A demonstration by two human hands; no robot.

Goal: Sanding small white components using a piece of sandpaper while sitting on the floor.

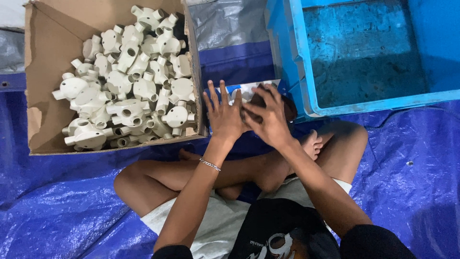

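I see my left hand (224, 115) flat, fingers (214, 98) spread, against a small white-and-blue packet (243, 91); my right hand (270, 117) fingers curl loosely over it.

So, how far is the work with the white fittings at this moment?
Done: nothing visible; the blue crate shows no fittings. In hand: left hand and right hand press a small packet. Left: the cardboard box holds many white fittings.

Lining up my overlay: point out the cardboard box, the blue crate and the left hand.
cardboard box (40, 62): head view, bare inner left wall.
blue crate (306, 96): head view, left rim.
left hand (224, 119): head view, back of hand.
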